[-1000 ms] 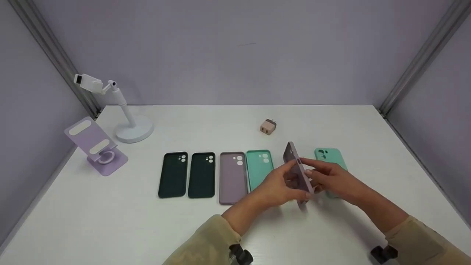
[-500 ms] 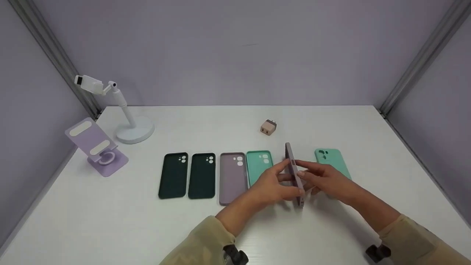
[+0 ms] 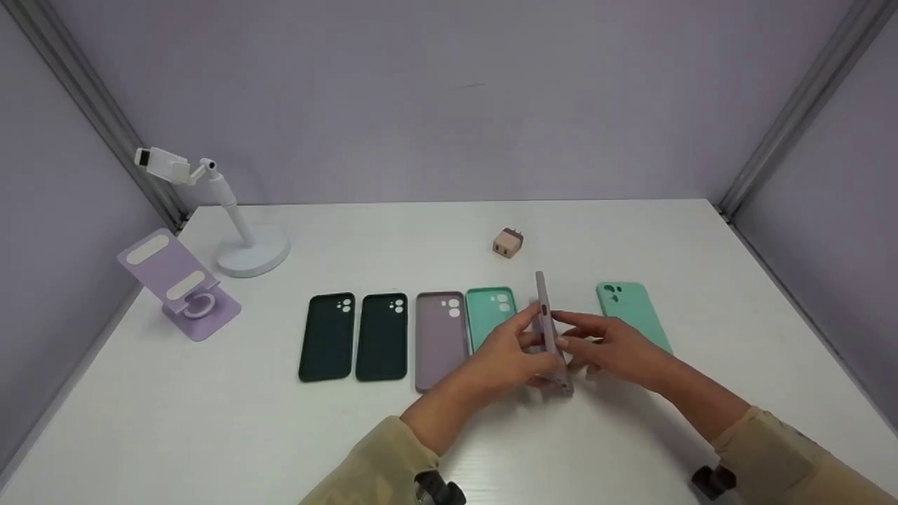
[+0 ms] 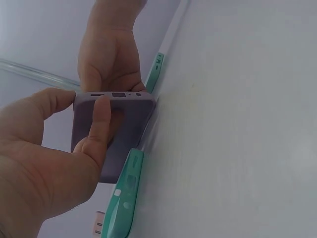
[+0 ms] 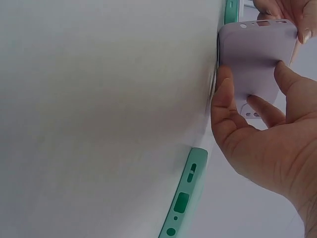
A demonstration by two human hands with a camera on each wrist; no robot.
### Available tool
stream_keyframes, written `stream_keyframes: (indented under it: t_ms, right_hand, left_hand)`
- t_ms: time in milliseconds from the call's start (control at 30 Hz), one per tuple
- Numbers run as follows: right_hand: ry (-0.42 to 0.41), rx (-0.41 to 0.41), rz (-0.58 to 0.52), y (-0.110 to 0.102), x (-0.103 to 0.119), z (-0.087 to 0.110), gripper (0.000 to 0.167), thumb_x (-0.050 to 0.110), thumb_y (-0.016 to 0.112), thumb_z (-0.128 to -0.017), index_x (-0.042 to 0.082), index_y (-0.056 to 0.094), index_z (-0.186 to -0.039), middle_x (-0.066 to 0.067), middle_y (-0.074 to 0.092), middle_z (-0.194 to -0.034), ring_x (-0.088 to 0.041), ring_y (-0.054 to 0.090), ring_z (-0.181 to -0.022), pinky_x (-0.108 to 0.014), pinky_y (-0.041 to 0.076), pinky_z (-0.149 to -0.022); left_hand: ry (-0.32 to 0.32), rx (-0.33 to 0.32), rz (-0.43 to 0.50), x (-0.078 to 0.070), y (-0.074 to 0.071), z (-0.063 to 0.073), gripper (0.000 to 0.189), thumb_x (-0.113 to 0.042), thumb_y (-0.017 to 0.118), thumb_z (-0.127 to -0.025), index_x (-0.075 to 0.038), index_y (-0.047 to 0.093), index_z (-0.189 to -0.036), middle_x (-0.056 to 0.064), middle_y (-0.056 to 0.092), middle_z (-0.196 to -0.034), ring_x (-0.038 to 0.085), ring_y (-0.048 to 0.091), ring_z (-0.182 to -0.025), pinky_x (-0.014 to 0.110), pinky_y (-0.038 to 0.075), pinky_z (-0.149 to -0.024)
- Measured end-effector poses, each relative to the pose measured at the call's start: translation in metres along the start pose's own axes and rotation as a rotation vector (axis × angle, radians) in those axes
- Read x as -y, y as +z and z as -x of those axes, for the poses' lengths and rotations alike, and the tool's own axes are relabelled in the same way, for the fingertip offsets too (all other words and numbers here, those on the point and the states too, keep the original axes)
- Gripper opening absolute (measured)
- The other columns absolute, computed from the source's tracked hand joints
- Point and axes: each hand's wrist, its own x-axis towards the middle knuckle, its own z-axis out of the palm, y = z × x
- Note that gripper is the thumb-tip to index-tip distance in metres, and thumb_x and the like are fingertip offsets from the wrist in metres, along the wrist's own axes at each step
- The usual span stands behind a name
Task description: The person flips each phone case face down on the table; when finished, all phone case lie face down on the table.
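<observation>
A purple phone case [image 3: 541, 286] stands on its long edge, at or just above the white table, between my hands. My left hand [image 3: 501, 358] grips it, thumb across the rim and fingers at the open side; the left wrist view shows the rim cutouts of this case [image 4: 131, 111]. Against the back of the case [image 5: 252, 47], thumb and fingertips of my right hand [image 5: 267, 148] rest, with other fingers bent at its lower edge. To the left lies a mint case [image 3: 489, 312], partly behind my left hand. Another mint case [image 3: 631, 308] lies by my right hand, back up.
Two dark green cases [image 3: 328, 337] and a purple one [image 3: 440, 344] lie in a row, hollow side up. Behind stands a pink charger plug [image 3: 508, 242]. At left are a purple phone stand [image 3: 168, 266] and a white stand [image 3: 252, 252] with a tall arm.
The held purple case has turned from tilted to nearly edge-on and shifted slightly left, both hands moving with it. The other cases stay in place.
</observation>
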Motion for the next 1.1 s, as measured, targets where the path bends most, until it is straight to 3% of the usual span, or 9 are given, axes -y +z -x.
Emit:
stream_keyframes:
  t_ms: [267, 467, 767, 933, 1100]
  right_hand:
    - [0.021, -0.031, 0.052, 0.004, -0.003, -0.002, 0.060, 0.032, 0.066, -0.107, 0.019, 0.047, -0.162, -0.017, 0.064, -0.138, -0.026, 0.073, -0.099, -0.037, 0.057, -0.079]
    - [0.041, -0.067, 0.086, 0.005, -0.002, -0.002, 0.064, 0.041, 0.070, -0.104, 0.025, 0.048, -0.162, -0.015, 0.066, -0.136, -0.026, 0.068, -0.105, -0.038, 0.057, -0.080]
    - [0.035, -0.145, 0.005, -0.005, -0.001, 0.001, 0.063, 0.032, 0.068, -0.106, 0.021, 0.045, -0.164, -0.018, 0.064, -0.138, -0.029, 0.063, -0.108, -0.036, 0.057, -0.081]
    - [0.061, -0.188, 0.014, -0.012, -0.001, 0.003, 0.066, 0.029, 0.070, -0.105, 0.023, 0.043, -0.165, -0.019, 0.065, -0.135, -0.030, 0.065, -0.102, -0.032, 0.053, -0.077]
    - [0.084, -0.208, 0.029, -0.018, -0.003, 0.006, 0.072, 0.031, 0.074, -0.103, 0.023, 0.039, -0.166, -0.017, 0.065, -0.131, -0.028, 0.063, -0.104, -0.030, 0.053, -0.078]
  left_hand:
    - [0.028, -0.016, 0.009, 0.002, 0.002, 0.001, 0.094, -0.002, 0.073, -0.092, -0.014, 0.022, -0.170, 0.018, 0.058, -0.151, 0.028, 0.070, -0.118, 0.040, 0.061, -0.089]
    - [0.036, -0.035, 0.063, 0.003, 0.004, 0.002, 0.094, 0.004, 0.067, -0.089, -0.014, 0.022, -0.170, 0.021, 0.054, -0.154, 0.030, 0.070, -0.118, 0.041, 0.062, -0.085]
    - [0.115, -0.086, 0.149, 0.006, 0.007, 0.000, 0.093, 0.005, 0.064, -0.086, -0.013, 0.028, -0.169, 0.018, 0.060, -0.147, 0.029, 0.072, -0.112, 0.039, 0.063, -0.081]
    - [0.139, -0.125, 0.069, 0.008, 0.006, -0.002, 0.085, 0.002, 0.067, -0.088, -0.012, 0.035, -0.166, 0.012, 0.064, -0.139, 0.023, 0.072, -0.105, 0.035, 0.062, -0.076]
    - [0.163, -0.187, -0.094, 0.008, 0.003, -0.008, 0.069, -0.005, 0.073, -0.094, -0.008, 0.049, -0.159, 0.004, 0.065, -0.123, 0.015, 0.068, -0.096, 0.029, 0.058, -0.075]
